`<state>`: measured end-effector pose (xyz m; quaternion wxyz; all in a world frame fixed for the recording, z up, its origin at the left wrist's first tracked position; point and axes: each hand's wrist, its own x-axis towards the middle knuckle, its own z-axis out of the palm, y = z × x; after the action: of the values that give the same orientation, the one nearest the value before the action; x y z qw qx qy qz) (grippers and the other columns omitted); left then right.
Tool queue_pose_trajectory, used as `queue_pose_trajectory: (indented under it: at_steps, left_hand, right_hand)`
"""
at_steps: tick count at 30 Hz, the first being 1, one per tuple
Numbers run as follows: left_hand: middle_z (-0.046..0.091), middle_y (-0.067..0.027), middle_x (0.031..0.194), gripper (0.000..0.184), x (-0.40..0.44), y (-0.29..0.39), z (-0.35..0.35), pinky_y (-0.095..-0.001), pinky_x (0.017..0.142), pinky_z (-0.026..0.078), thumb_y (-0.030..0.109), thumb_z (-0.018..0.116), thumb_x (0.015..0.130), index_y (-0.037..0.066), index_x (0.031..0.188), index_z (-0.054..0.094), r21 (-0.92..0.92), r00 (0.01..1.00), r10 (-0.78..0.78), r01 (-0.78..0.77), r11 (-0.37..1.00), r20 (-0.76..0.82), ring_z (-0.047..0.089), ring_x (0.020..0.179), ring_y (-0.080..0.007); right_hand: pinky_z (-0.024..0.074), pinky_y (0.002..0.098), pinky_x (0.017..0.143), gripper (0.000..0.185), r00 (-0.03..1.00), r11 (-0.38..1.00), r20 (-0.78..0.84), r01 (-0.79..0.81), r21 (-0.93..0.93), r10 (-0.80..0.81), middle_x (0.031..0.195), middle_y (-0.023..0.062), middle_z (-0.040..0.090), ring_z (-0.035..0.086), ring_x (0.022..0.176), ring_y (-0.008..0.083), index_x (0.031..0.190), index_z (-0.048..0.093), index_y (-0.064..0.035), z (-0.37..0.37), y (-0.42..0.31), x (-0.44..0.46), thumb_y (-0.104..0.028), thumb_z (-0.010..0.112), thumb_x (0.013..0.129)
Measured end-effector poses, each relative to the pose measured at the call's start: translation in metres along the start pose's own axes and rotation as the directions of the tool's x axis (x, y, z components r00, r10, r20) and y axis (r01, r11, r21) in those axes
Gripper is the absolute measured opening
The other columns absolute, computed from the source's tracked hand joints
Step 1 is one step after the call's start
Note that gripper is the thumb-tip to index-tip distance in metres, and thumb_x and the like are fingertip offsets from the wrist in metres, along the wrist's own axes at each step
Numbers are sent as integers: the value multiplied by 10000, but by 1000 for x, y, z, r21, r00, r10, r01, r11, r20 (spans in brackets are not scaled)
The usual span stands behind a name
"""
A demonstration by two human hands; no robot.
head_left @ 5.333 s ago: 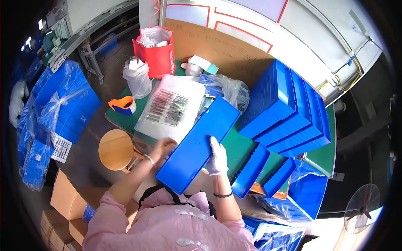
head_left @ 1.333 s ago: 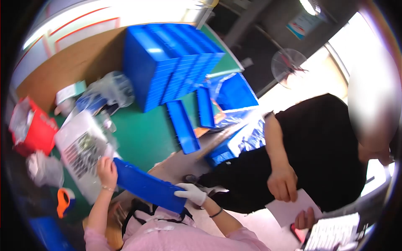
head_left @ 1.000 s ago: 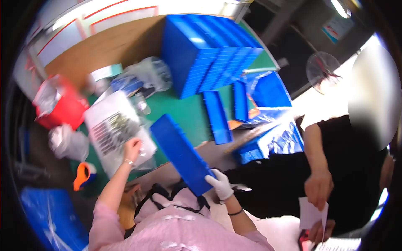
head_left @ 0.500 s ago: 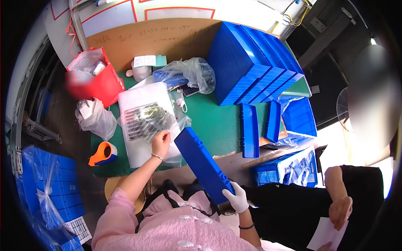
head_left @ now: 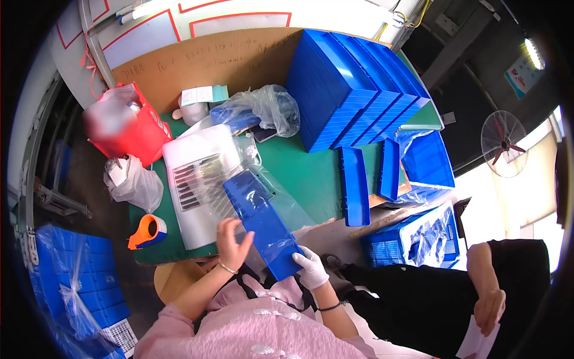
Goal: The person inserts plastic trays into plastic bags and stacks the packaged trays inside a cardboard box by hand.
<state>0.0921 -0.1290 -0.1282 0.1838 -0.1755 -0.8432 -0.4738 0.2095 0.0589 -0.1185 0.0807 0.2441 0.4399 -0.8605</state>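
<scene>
1. Green desk (head_left: pixel 317 173) against a cardboard panel (head_left: pixel 197 57), with stacked blue bins (head_left: pixel 332 90) at its right part and two slim blue trays (head_left: pixel 356 185) near its front edge.
2. Right grip (head_left: pixel 311 270), in a white glove, pinches the near end of a blue tray (head_left: pixel 272 236) at its right corner, thumb over the face.
3. That tray slants from the right grip up and leftward, its far end over the desk; clear film (head_left: pixel 287 200) lies across that far part, whether around it or only over it I cannot tell.
4. Left grip (head_left: pixel 232 245), bare, has its fingers spread just beside the tray's left edge; contact is unclear.
5. White packet (head_left: pixel 200 140) with dark stripes lies left of the tray, an orange tape dispenser (head_left: pixel 142 232) farther left.
6. Another person's hand (head_left: pixel 489 308), well apart at right, holds white paper (head_left: pixel 476 340).
</scene>
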Motion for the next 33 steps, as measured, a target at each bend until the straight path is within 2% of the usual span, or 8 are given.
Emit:
queue_pose_trajectory:
  at_steps: [3,5,14,19,22,24,28,33]
  left_hand:
    - [543,-55,915,302,-35,-30,-10,-312,720,411,212,655,724,70,952,517,-86,802,-597,593,800,-23,525,845,-204]
    - [560,-10,884,202,-28,-14,-21,-301,687,424,203,619,776,93,927,541,-380,193,-436,836,-395,879,529,789,-150]
    - [466,10,517,251,-36,-1,-21,-203,373,283,257,675,737,89,637,519,-328,308,-436,944,30,846,386,400,-65]
    - [379,33,435,346,11,40,-38,-195,335,214,255,664,751,107,522,450,-467,463,-418,878,100,782,305,352,-44]
    - [381,32,436,368,51,58,-46,-195,330,209,247,658,756,113,498,432,-539,545,-391,831,137,741,304,351,-42]
    - [384,31,437,378,82,69,-57,-195,327,206,246,653,761,115,489,426,-597,619,-362,781,185,697,303,350,-41]
    - [404,26,435,391,130,91,-76,-195,315,198,230,628,782,119,467,425,-667,721,-237,692,276,651,303,346,-37]
    - [470,7,537,270,161,117,-100,-193,409,299,248,628,779,77,607,512,-693,749,-67,640,331,660,395,442,-55]
  right_hand:
    - [432,287,794,423,998,996,48,-42,84,39,982,79,560,546,875,158,1106,464,35,-6,3,4,-179,606,770]
    - [432,308,808,417,989,993,117,-95,75,86,1008,92,558,546,897,170,1106,465,39,-4,1,15,-188,590,779]
    - [447,338,800,323,904,949,408,-229,216,125,984,110,576,554,902,201,1066,501,9,43,-8,101,-183,534,808]
    - [423,297,765,382,994,986,102,48,-159,-32,931,54,579,532,843,170,1022,542,-11,41,-13,134,-328,543,808]
    - [413,289,806,492,945,746,160,325,-581,-286,923,89,588,543,889,202,1054,524,17,61,-64,97,-402,546,797]
    - [409,327,846,648,794,-9,303,351,-936,-527,1063,176,535,506,997,299,1102,473,51,82,-110,48,-444,625,712]
    - [267,468,964,1033,408,-518,703,480,-708,-583,1235,226,377,345,1160,380,1232,309,54,128,-165,3,-526,725,485]
    - [447,330,634,314,548,-155,623,669,-727,-559,779,140,572,572,703,270,937,560,-35,158,-177,46,-108,640,643]
